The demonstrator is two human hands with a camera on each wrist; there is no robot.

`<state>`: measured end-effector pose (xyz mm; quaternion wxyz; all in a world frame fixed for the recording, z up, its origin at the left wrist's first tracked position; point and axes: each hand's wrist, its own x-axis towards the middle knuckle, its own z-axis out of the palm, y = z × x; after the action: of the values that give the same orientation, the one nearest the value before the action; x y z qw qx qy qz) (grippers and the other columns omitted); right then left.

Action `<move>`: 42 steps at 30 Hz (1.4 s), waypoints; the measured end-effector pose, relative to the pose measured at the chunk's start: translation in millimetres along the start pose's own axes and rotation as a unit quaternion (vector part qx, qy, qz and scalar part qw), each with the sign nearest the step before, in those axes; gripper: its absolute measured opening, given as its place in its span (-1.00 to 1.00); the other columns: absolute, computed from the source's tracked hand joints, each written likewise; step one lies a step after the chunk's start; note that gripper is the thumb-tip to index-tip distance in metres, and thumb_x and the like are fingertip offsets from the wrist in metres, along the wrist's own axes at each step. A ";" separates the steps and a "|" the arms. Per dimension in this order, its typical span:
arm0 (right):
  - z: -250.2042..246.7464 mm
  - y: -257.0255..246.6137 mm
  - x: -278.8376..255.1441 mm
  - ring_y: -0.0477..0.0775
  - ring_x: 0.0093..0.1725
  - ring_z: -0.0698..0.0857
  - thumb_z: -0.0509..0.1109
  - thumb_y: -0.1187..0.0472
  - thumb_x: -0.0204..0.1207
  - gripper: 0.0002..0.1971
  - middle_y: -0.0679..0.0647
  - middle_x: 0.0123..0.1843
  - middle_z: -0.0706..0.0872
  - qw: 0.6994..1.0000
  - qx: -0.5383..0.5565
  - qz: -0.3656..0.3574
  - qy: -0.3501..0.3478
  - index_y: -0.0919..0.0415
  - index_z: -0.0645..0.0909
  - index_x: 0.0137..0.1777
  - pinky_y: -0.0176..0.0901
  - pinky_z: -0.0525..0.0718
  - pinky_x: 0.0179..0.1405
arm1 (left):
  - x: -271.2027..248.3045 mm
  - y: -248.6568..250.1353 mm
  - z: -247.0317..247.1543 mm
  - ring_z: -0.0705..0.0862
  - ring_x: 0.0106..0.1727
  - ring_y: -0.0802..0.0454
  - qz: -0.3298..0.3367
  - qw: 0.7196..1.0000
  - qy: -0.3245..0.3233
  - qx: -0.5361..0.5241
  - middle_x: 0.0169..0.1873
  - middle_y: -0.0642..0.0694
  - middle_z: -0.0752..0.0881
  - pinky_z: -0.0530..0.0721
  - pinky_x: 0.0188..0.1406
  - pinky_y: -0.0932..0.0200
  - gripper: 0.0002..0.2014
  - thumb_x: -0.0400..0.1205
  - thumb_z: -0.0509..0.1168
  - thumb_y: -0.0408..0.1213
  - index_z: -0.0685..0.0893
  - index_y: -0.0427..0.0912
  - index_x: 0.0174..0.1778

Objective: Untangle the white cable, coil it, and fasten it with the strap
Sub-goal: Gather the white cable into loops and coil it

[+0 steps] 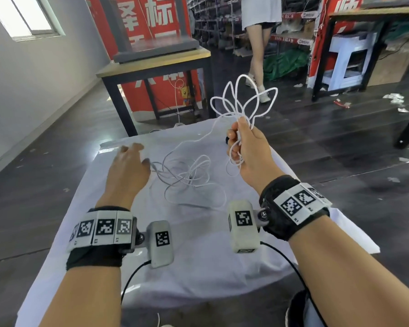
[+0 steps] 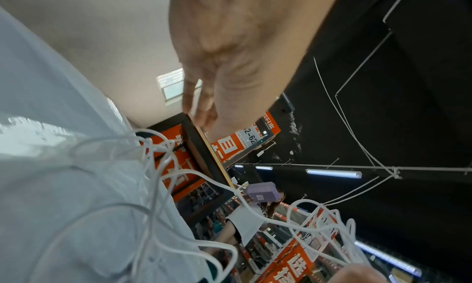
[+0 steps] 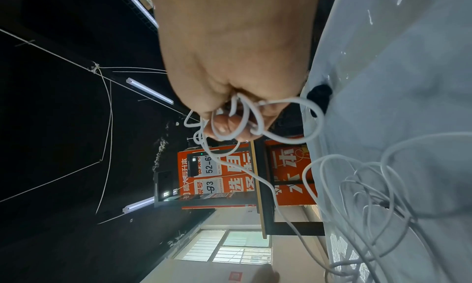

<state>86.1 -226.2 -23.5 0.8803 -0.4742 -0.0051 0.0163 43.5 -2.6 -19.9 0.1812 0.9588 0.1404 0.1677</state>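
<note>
My right hand (image 1: 240, 142) is raised above the table's far right and grips several loops of the white cable (image 1: 243, 97), which fan out above the fist. In the right wrist view the curled fingers (image 3: 224, 126) pinch the loops of cable (image 3: 288, 140). The remaining cable lies in a loose tangle (image 1: 189, 175) on the white cloth (image 1: 198, 256). My left hand (image 1: 128, 166) hovers flat over the cloth left of the tangle, fingers spread and holding nothing. A small black object (image 1: 227, 139), perhaps the strap, peeks out behind my right hand; it also shows as a dark object (image 3: 319, 93).
The cloth-covered table ends just beyond the tangle. Beyond stand a dark-framed wooden table (image 1: 156, 64) and red banners (image 1: 151, 20). A person (image 1: 260, 31) walks on the dark floor behind. Another table (image 1: 373, 15) with a white stool (image 1: 347, 60) is far right.
</note>
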 end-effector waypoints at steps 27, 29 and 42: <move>9.8 5.7 -6.0 -0.02 -0.27 0.71 0.10 0.17 0.75 -0.69 0.08 -0.26 0.77 0.994 -0.041 0.075 -0.070 0.17 0.43 -0.26 -0.24 0.61 -0.25 | -13.5 41.9 2.1 0.74 -0.27 0.09 0.038 0.881 -0.154 -0.446 -0.13 -0.10 0.84 0.68 -0.28 0.34 -0.74 0.78 0.08 -0.20 0.67 -0.20 0.10; 11.6 6.4 -7.0 0.05 -0.14 0.76 0.09 0.14 0.75 -0.67 0.16 -0.12 0.79 0.991 -0.012 0.098 -0.088 0.17 0.41 -0.27 -0.20 0.69 -0.19 | -15.7 46.3 4.7 0.72 -0.32 0.12 0.050 0.893 -0.163 -0.416 -0.18 -0.08 0.85 0.67 -0.30 0.36 -0.75 0.78 0.10 -0.20 0.69 -0.14 0.08; 3.0 7.5 -4.6 -0.09 -0.48 0.64 0.12 0.14 0.74 -0.69 0.07 -0.37 0.62 0.988 -0.094 0.122 -0.030 0.17 0.42 -0.25 -0.34 0.59 -0.54 | -5.0 26.4 13.7 0.73 0.00 -0.06 -0.031 0.970 -0.028 -0.240 0.20 -0.09 0.67 0.69 -0.10 0.05 -0.70 0.71 0.13 -0.40 0.52 -0.07 0.34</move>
<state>81.2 -219.7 -28.1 0.8229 -0.5507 0.0246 0.1375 49.6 -32.0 -22.9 0.4148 0.8869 0.1210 0.1634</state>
